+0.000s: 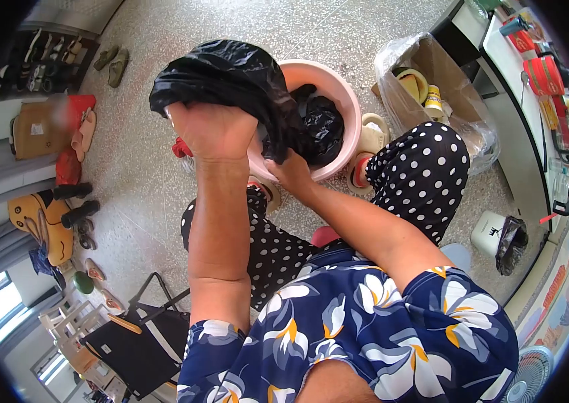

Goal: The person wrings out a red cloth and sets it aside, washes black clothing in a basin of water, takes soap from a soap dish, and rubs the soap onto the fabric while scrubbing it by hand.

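A black plastic bag (pixel 227 74) is draped over my left hand (pixel 214 131), which is raised to the left of a pink tub (pixel 353 107). The bag covers the fingers of that hand, and only the palm side and wrist show. Lower down, at the near rim of the tub, my right hand (pixel 289 171) pinches the hanging lower part of the same bag. More black plastic (pixel 323 124) lies inside the tub, between my knees.
Right of the tub stands a cardboard box (pixel 456 87) lined with clear plastic, holding a yellow roll and a yellow container. Farther right are a cluttered table (pixel 509 60) and a white bin (pixel 488 232). A black folding chair (pixel 140 346) is at the lower left.
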{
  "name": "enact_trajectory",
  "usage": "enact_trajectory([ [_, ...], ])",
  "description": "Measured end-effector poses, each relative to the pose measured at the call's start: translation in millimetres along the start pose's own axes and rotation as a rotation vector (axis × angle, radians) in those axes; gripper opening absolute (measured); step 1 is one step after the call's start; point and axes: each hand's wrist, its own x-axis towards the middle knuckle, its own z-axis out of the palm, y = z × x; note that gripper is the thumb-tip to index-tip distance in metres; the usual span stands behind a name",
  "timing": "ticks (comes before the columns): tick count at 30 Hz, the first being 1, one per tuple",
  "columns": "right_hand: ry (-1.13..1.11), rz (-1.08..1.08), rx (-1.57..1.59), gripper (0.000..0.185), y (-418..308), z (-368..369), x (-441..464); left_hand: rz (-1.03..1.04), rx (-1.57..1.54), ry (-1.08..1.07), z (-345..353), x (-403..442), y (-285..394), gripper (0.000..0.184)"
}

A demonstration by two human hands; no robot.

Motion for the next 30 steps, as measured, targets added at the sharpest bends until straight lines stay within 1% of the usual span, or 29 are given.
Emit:
enact_trajectory([
  [2,-0.195,0.175,-0.201,0.038,-6.2,-3.5,11.3,0.063,0.043,-0.022,-4.0,1.0,6.8,0.036],
  [3,-0.192,0.176,-0.198,0.038,-6.8,-9.9,14.1,0.109,0.061,0.007,-6.9,3.2,13.7,0.034],
  [4,-0.201,0.15,-0.285,0.034,-1.9,-21.1,17.4,0.109,0.058,0.005,-6.2,6.0,18.2,0.034],
  [5,-0.214,0.121,-0.378,0.03,2.2,-34.9,21.7,0.17,0.12,0.047,-5.1,8.3,22.3,0.034],
  [6,-0.179,0.045,-0.379,0.024,6.6,-49.9,27.5,0.237,0.18,0.094,-6.6,9.6,27.7,0.035],
  [7,-0.137,0.03,-0.401,0.024,7.8,-63.6,35.7,0.179,0.177,-0.066,-16.0,12.2,36.3,0.038],
  [8,-0.104,0.002,-0.313,0.025,-5.6,-83.3,40.2,0.197,0.171,-0.053,-20.0,13.7,35.9,0.038],
  [9,-0.053,-0.05,-0.179,0.026,-13.4,-95.3,45.2,0.227,0.211,0.007,-22.7,14.8,34.7,0.04],
  [10,-0.069,0.015,-0.059,0.025,-30.5,-107.6,49.0,0.255,0.253,0.067,-24.7,16.0,34.4,0.041],
  [11,-0.096,0.022,0.057,0.026,-41.3,-115.9,53.5,0.232,0.301,0.034,-32.9,18.2,34.1,0.041],
  [12,-0.214,0.135,0.261,0.024,-77.2,-132.2,46.6,0.24,0.307,0.033,-42.8,19.8,31.4,0.041],
  [14,-0.429,0.338,0.479,0.016,-99.6,-149.7,49.2,0.179,0.346,0.172,-66.2,19.1,19.4,0.042],
  [15,-0.432,0.335,0.479,0.016,-103.3,-151.9,48.6,0.146,0.43,0.226,-78.3,16.0,11.3,0.041],
  [16,-0.466,0.285,0.554,0.013,-106.3,-153.0,47.2,0.114,0.512,0.279,-90.9,12.3,2.0,0.04],
  [17,-0.5,0.234,0.627,0.01,-112.5,-154.6,45.7,0.083,0.572,0.383,-102.2,8.6,-8.6,0.042],
  [18,-0.507,0.234,0.622,0.01,-120.4,-156.6,42.6,0.053,0.629,0.493,-114.2,1.9,-19.5,0.044],
  [19,-0.57,0.229,0.685,0.009,-134.2,-157.4,37.0,0.059,0.628,0.499,-138.6,-8.0,-29.8,0.044],
  [20,-0.627,0.222,0.751,0.008,-143.1,-154.1,33.0,0.006,0.458,0.506,-166.5,-17.2,-40.2,0.039],
  [21,-0.653,0.131,0.686,0.014,-147.2,-145.5,31.1,-0.052,0.29,0.507,-179.1,-21.3,-51.1,0.036],
  [22,-0.583,-0.137,0.372,0.017,-144.7,-132.9,32.1,-0.023,0.349,0.508,-153.3,-31.8,-66.4,0.039],
  [23,-0.461,-0.361,0.152,0.018,-131.4,-113.6,36.7,-0.029,0.35,0.503,-149.1,-38.2,-69.6,0.039],
  [24,-0.333,-0.573,-0.075,0.019,-116.3,-96.7,40.7,-0.059,0.277,0.499,-146.6,-44.8,-72.8,0.039],
  [25,-0.332,-0.567,-0.081,0.019,-107.2,-87.7,40.0,-0.086,0.2,0.498,-144.7,-51.7,-76.4,0.039],
  [27,-0.202,-0.472,-0.437,0.018,-99.2,-77.3,39.7,-0.128,0.049,0.49,-142.4,-56.7,-79.2,0.04],
  [28,-0.196,-0.478,-0.436,0.018,-107.7,-81.6,37.5,-0.149,-0.019,0.478,-142.5,-51.7,-77.6,0.04],
  [29,-0.067,-0.611,-0.358,0.023,-120.5,-90.4,27.4,-0.078,-0.04,0.256,-162.6,-49.5,-81.5,0.031],
  [30,0.061,-0.737,-0.279,0.031,-126.5,-95.1,20.3,-0.078,-0.041,0.261,-182.0,-54.2,-85.5,0.031],
])
